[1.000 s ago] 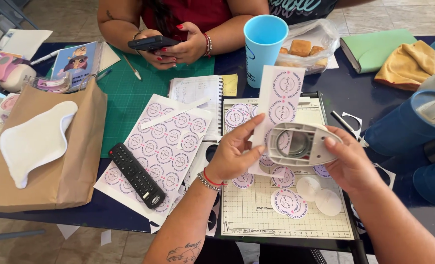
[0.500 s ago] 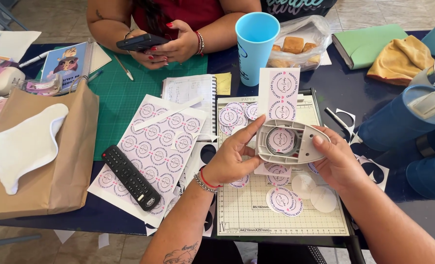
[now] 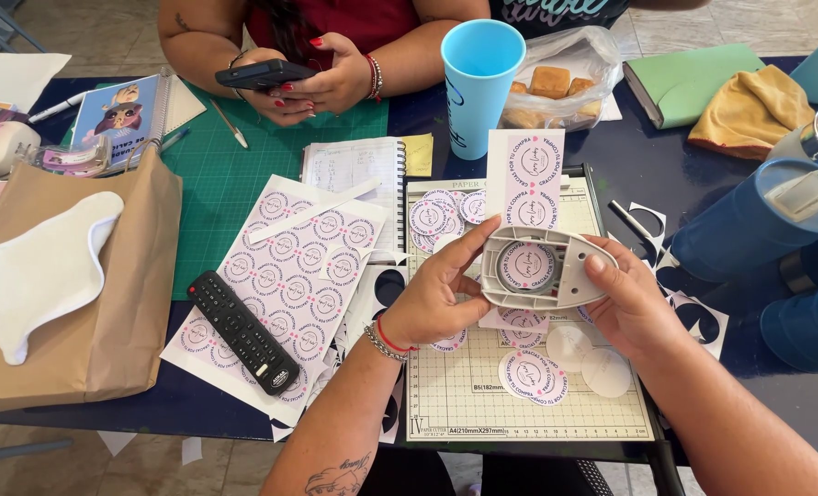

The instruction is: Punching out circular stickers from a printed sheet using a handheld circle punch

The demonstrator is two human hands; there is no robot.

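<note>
My left hand and my right hand hold a grey oval circle punch from either side, above a cream paper trimmer board. A white paper strip printed with pink round labels runs through the punch and sticks out above it. One label shows in the punch's round window. Cut round labels lie on the board below the punch, and more lie at its top left.
A printed label sheet with a black remote lies left of the board. A brown paper bag is at far left. A blue cup, blue tumblers, a notebook and another person's hands holding a phone are across the table.
The strip has shifted through the punch so a label sits centred in the window. Both hands stay on the punch, which has settled slightly lower over the board.
</note>
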